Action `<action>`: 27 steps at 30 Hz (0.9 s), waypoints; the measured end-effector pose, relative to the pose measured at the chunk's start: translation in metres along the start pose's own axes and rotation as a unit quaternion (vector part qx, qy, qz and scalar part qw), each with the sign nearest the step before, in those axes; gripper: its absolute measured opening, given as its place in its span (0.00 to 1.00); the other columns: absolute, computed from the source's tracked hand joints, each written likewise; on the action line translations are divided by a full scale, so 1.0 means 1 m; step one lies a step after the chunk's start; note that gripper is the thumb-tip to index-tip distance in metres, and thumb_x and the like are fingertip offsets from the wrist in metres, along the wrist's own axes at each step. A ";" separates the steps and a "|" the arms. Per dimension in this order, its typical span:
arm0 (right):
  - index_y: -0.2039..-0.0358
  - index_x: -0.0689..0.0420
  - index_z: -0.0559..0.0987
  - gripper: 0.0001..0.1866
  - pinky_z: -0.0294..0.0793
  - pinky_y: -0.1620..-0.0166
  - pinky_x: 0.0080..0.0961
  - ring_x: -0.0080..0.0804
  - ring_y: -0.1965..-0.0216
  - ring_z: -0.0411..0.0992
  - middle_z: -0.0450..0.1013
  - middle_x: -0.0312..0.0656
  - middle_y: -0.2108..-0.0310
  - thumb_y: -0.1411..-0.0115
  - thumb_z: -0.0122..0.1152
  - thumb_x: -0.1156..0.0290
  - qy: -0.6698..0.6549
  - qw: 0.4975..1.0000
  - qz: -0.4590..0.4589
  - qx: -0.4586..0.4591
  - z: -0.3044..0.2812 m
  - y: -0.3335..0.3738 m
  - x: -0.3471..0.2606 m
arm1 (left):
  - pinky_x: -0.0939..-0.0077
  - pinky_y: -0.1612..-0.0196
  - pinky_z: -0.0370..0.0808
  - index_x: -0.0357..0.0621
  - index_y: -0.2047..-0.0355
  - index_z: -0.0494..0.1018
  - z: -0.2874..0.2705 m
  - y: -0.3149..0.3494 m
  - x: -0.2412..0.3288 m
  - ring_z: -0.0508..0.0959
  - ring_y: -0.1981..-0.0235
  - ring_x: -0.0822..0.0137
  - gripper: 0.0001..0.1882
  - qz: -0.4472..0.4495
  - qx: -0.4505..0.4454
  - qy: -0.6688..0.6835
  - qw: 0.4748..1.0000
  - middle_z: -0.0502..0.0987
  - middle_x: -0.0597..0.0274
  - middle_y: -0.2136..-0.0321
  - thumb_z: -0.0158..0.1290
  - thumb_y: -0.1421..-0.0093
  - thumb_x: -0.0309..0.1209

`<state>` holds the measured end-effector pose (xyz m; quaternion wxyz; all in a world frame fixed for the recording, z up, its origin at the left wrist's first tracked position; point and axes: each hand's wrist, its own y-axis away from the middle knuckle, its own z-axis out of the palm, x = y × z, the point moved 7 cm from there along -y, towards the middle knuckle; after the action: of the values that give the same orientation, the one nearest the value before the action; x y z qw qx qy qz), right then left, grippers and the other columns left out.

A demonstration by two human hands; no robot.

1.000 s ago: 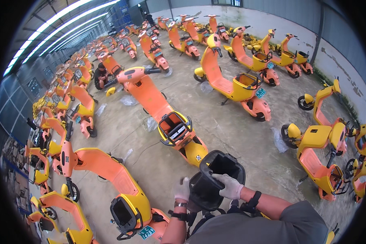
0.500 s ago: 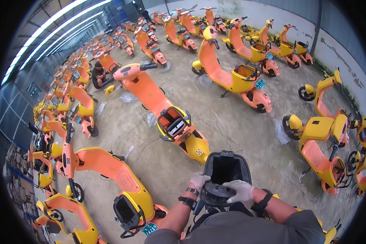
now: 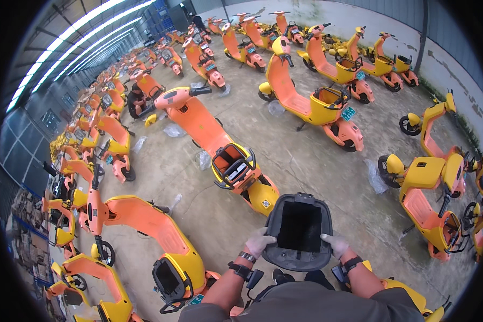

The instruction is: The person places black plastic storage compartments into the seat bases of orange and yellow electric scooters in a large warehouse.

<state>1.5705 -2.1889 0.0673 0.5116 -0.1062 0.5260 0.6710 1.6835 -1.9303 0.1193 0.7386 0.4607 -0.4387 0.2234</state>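
Note:
In front of my body I hold a black plastic storage tub [image 3: 298, 261], its dark hollow facing up toward me. My left hand [image 3: 259, 242], in a pale glove, grips its left rim. On the opposite rim my right hand [image 3: 336, 244] is closed too, also gloved. Just beyond the tub stands an orange and yellow scooter [image 3: 201, 129]; an open rear compartment [image 3: 235, 164] with something white inside shows on it. The fingers under the tub's edge are partly hidden.
A second scooter [image 3: 145, 214] stands close on my left, with a black tub [image 3: 167, 276] in its rear. Another scooter [image 3: 421, 188] is to the right. Clear plastic wrap [image 3: 375, 177] lies on the concrete floor. A person [image 3: 138, 100] crouches far left among rows of scooters.
The tub has tilted so that its opening faces me more fully. My hands have moved apart, from its near edge to its left and right rims.

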 end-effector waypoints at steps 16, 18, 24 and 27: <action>0.46 0.67 0.65 0.28 0.57 0.41 0.29 0.37 0.44 0.62 0.64 0.50 0.45 0.42 0.55 0.62 0.126 0.985 -0.017 -0.120 0.080 0.063 -0.093 | 0.61 0.66 0.71 0.35 0.69 0.75 -0.024 -0.002 0.025 0.76 0.66 0.50 0.24 0.099 0.265 -0.298 0.912 0.76 0.45 0.67 0.47 0.42 0.48; 0.46 0.65 0.66 0.27 0.58 0.41 0.29 0.37 0.44 0.62 0.64 0.49 0.45 0.40 0.51 0.60 0.335 0.933 -0.125 -0.031 0.044 0.037 -0.075 | 0.61 0.54 0.69 0.39 0.58 0.74 -0.017 -0.007 -0.009 0.74 0.58 0.47 0.24 0.033 0.279 -0.326 0.903 0.75 0.41 0.63 0.44 0.41 0.48; 0.47 0.66 0.65 0.30 0.62 0.45 0.32 0.44 0.47 0.64 0.65 0.55 0.49 0.42 0.51 0.55 0.572 0.810 -0.124 0.038 0.009 0.011 -0.065 | 0.67 0.60 0.73 0.38 0.56 0.73 -0.024 -0.042 -0.039 0.76 0.64 0.60 0.22 -0.057 0.177 -0.398 0.898 0.77 0.51 0.64 0.45 0.40 0.44; 0.49 0.69 0.64 0.32 0.63 0.46 0.37 0.52 0.47 0.63 0.64 0.63 0.51 0.44 0.52 0.54 0.579 0.808 -0.109 0.030 0.049 0.034 -0.057 | 0.67 0.67 0.75 0.34 0.56 0.71 -0.048 -0.041 -0.073 0.76 0.69 0.60 0.27 -0.103 0.211 -0.357 0.904 0.76 0.55 0.66 0.44 0.40 0.49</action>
<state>1.5885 -2.1791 0.1472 0.1855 -0.5162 0.7294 0.4089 1.6974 -1.9022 0.0283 0.4369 0.6971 -0.5659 0.0538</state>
